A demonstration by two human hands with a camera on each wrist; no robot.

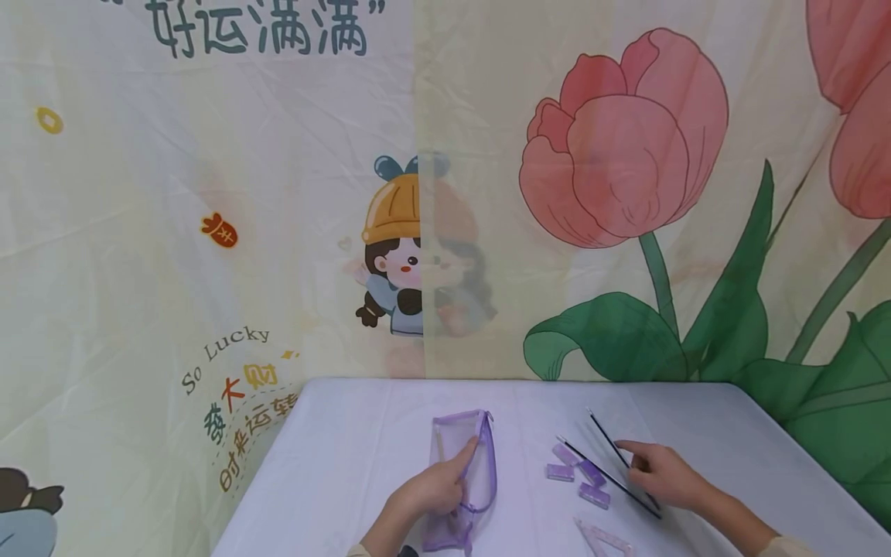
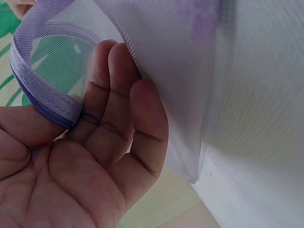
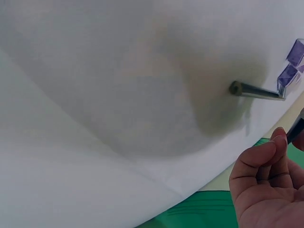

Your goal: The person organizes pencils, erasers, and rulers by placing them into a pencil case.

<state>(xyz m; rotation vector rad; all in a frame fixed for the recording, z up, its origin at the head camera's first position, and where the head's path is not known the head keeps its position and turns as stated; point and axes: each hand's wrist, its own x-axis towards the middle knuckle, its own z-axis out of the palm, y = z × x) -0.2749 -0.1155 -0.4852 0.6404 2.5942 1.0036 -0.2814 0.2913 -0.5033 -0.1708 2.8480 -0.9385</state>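
Note:
A purple mesh pencil case (image 1: 445, 534) with a zip lies on the white table, and a thin tan strip shows faintly through its mesh. My left hand (image 1: 438, 486) grips the case; in the left wrist view its zip edge (image 2: 45, 107) passes between thumb and fingers, which curl against the mesh. On the right, my right hand (image 1: 661, 473) pinches a dark pencil (image 1: 604, 432) between thumb and fingers, tilted over the table. Another dark pencil (image 1: 592, 462) lies beside it, across several small purple eraser-like blocks (image 1: 594, 496).
A translucent pink set square (image 1: 604, 539) lies near the front edge of the view, below the purple blocks. The white tabletop (image 1: 334, 464) reaches back to a printed cloth backdrop (image 1: 278, 155). A small dark object (image 1: 408, 551) shows at the bottom edge.

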